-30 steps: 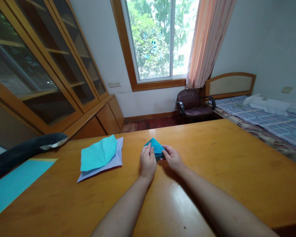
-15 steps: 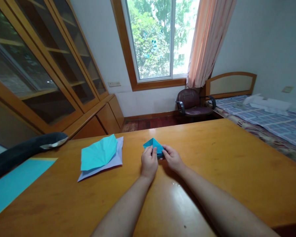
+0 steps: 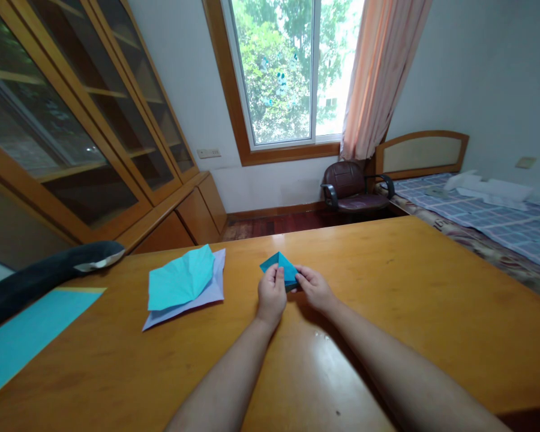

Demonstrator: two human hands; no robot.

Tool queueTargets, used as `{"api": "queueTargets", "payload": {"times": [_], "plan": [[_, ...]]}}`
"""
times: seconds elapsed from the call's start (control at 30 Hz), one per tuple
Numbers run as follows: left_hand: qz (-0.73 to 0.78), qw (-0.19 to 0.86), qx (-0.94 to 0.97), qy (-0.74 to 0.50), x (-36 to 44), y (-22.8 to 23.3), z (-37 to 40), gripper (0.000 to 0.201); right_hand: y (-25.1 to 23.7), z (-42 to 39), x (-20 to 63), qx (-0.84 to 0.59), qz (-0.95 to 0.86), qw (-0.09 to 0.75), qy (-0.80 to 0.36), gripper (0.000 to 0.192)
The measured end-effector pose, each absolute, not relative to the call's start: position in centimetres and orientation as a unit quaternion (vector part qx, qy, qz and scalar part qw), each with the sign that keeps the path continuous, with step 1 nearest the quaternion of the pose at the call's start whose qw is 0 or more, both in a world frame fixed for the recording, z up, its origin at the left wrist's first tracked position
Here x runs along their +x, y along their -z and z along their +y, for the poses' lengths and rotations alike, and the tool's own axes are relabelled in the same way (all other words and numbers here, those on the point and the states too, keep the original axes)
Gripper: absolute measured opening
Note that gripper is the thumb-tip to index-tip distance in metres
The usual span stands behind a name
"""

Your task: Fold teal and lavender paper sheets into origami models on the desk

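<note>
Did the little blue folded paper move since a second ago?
No, hardly. The folded blue paper stays pinched between the left hand and right hand, just as far right of the crumpled sheets.

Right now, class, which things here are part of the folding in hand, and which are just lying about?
In hand:
folded teal paper, left hand, right hand.

Lying about:
creased teal sheet on a white sheet, flat teal sheet, dark plush toy, table.

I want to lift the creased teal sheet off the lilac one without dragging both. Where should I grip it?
Probably pinch the creased teal sheet at its raised far corner, coming from the window side. The folds hold that corner up off the lilac sheet, so fingers can slip under it. Both hands, left hand and right hand, are on the small folded teal paper.
</note>
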State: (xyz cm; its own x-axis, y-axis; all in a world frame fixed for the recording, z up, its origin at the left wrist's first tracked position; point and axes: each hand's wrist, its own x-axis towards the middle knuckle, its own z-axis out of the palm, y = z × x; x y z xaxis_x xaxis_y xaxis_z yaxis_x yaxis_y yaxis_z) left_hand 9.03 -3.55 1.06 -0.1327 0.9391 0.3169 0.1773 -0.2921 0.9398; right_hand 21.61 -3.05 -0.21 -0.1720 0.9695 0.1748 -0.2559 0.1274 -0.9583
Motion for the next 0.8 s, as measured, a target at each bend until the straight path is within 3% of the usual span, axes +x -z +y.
{"api": "queueTargets", "payload": {"times": [0.23,0.33,0.5,0.8], "plan": [[0.409,0.399,0.543,-0.615,9.5,0.4,-2.9,0.034,0.5,-2.3,22.1,-0.378,-0.434,0.583,-0.573,0.035],[0.421,0.345,0.588,-0.598,9.4,0.6,-3.0,0.034,0.5,-2.0,22.4,-0.387,-0.396,0.601,-0.576,0.035],[0.490,0.199,0.641,-0.556,8.8,0.0,-3.1,0.015,0.6,-1.8,22.6,-0.385,-0.361,0.622,-0.578,0.035],[0.503,0.202,0.636,-0.549,8.6,-0.1,-3.0,0.019,0.6,-1.9,22.7,-0.364,-0.367,0.615,-0.595,0.039]]}}
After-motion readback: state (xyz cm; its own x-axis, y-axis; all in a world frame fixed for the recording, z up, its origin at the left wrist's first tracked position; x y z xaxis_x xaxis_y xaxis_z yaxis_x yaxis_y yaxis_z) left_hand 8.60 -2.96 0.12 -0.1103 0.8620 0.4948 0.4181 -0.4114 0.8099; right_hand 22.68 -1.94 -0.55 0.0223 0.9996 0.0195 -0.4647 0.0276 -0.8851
